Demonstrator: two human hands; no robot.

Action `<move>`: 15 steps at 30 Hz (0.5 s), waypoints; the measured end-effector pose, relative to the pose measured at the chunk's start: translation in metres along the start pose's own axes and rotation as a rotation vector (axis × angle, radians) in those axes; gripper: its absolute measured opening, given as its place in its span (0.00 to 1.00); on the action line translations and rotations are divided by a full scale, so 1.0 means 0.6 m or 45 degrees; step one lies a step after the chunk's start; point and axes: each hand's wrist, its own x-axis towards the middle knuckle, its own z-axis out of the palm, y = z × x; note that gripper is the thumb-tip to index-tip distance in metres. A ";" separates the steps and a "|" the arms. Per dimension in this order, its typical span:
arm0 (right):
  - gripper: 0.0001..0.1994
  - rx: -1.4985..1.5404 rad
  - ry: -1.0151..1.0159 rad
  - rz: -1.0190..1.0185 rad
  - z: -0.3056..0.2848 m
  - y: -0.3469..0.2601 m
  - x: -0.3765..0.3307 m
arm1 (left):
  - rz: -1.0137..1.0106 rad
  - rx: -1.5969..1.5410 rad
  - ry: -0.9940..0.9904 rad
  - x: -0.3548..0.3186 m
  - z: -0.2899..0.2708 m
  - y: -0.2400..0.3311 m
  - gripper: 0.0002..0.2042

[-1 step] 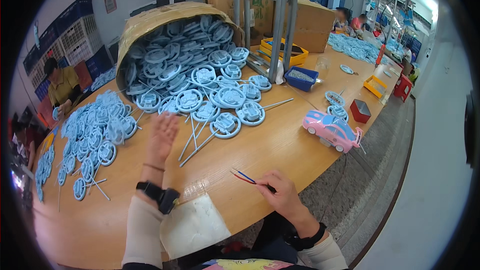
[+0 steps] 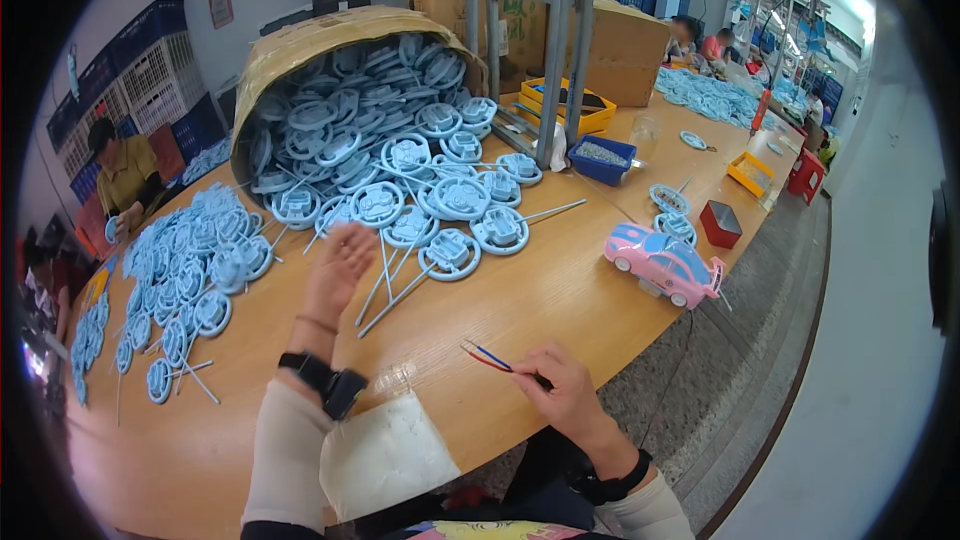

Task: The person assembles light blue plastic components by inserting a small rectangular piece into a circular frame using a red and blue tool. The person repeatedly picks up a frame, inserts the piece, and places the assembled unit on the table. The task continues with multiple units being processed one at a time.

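1. The left hand reaches, fingers spread, toward blue toy steering wheels just beyond it.
2. The right hand pinches red and blue wires over the table.
3. Risk: a careless grab could bring the pile sliding from the tipped basket.

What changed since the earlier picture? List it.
Nothing visibly changed. The left hand is open near the wheels, as before, and the right hand pinches the wires over the table in the same spot.
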 end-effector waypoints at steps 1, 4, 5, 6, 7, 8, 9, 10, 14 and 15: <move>0.05 0.006 0.016 0.012 -0.004 0.003 -0.005 | -0.166 0.161 0.040 0.037 0.026 -0.017 0.22; 0.05 0.019 0.041 0.051 -0.013 0.014 -0.012 | 0.790 1.899 0.127 0.108 0.116 -0.073 0.21; 0.05 0.008 0.053 0.056 -0.020 0.017 -0.015 | 1.100 2.067 -0.048 0.123 0.136 -0.087 0.21; 0.05 -0.008 0.066 0.066 -0.028 0.022 -0.019 | 1.415 2.210 -0.237 0.140 0.157 -0.104 0.22; 0.06 -0.015 0.075 0.072 -0.034 0.026 -0.022 | 1.426 2.322 -0.304 0.149 0.170 -0.119 0.20; 0.06 0.017 0.086 0.074 -0.039 0.030 -0.022 | 1.434 2.438 -0.367 0.154 0.178 -0.132 0.19; 0.06 0.041 0.100 0.083 -0.045 0.033 -0.026 | 1.437 2.545 -0.439 0.159 0.184 -0.145 0.18; 0.06 0.069 0.109 0.090 -0.049 0.034 -0.028 | 1.298 2.573 -0.412 0.166 0.185 -0.146 0.17; 0.06 0.457 0.097 0.295 -0.050 0.035 -0.034 | 1.184 2.273 -0.109 0.142 0.182 -0.098 0.09; 0.06 0.575 0.050 0.348 -0.048 0.036 -0.036 | 1.251 2.107 0.029 0.111 0.187 -0.067 0.08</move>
